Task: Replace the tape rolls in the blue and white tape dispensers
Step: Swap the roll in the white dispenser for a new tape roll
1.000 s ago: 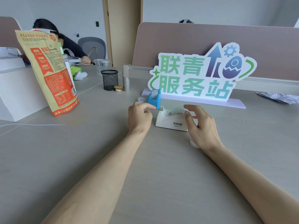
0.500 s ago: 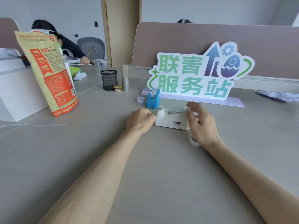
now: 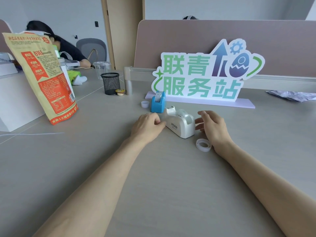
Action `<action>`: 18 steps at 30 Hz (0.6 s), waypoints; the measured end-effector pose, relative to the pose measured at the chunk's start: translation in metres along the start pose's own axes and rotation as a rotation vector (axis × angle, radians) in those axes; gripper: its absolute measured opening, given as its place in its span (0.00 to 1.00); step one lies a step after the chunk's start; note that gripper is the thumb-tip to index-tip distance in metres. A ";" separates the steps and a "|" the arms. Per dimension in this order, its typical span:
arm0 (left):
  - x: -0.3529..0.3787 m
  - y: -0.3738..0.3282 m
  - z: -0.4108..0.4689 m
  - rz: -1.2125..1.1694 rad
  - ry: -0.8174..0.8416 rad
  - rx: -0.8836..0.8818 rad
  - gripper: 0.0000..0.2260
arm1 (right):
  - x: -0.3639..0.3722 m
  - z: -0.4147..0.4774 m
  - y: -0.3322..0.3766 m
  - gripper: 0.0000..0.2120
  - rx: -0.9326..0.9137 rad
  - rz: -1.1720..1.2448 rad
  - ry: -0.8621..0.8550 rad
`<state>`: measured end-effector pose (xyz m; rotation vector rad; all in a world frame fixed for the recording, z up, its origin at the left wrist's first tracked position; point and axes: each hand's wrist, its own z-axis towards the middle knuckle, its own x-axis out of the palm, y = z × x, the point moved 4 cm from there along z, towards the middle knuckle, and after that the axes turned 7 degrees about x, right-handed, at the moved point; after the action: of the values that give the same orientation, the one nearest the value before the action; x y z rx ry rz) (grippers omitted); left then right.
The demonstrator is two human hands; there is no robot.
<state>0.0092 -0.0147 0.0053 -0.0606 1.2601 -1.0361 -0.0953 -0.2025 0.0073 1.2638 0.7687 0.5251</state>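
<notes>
Hands bracket the glossy white plastic tape dispenser [image 3: 180, 124]: my left hand [image 3: 147, 125], curled shut, braces its front end, while my right hand [image 3: 212, 127], fingers spread, steadies the back. I judge I'm squaring it up. Small blue plastic dispenser [image 3: 158, 103] stands just behind; clear tape roll [image 3: 203, 145] lies beside my right wrist.

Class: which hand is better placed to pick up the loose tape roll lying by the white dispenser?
Right hand: the loose tape roll lies beside its wrist; the left hand is across the white dispenser.
</notes>
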 end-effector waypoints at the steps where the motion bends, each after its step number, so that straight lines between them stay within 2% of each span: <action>1: 0.003 -0.005 -0.001 -0.074 0.051 0.016 0.09 | 0.000 0.000 0.000 0.12 0.015 0.019 0.005; 3: 0.005 -0.013 -0.003 -0.183 0.142 0.025 0.09 | -0.001 -0.001 0.001 0.10 0.015 0.027 0.028; 7: 0.007 -0.012 -0.008 -0.370 0.301 -0.024 0.23 | 0.003 -0.008 0.006 0.08 -0.003 -0.019 0.176; 9: 0.010 -0.010 -0.007 -0.325 0.318 0.035 0.29 | 0.009 -0.010 0.006 0.08 -0.016 -0.050 0.262; 11: 0.015 -0.006 -0.004 -0.235 0.286 0.079 0.33 | 0.012 -0.009 0.004 0.12 -0.020 -0.107 0.271; 14: 0.018 -0.007 -0.003 -0.211 0.267 0.089 0.30 | 0.013 -0.008 0.003 0.16 -0.011 -0.140 0.249; 18: 0.030 -0.017 0.004 -0.126 0.268 0.079 0.24 | 0.011 -0.001 0.001 0.15 -0.026 -0.156 0.261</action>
<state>0.0002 -0.0457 -0.0063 0.0623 1.4698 -1.2320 -0.0887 -0.1934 0.0058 1.1124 1.0670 0.5777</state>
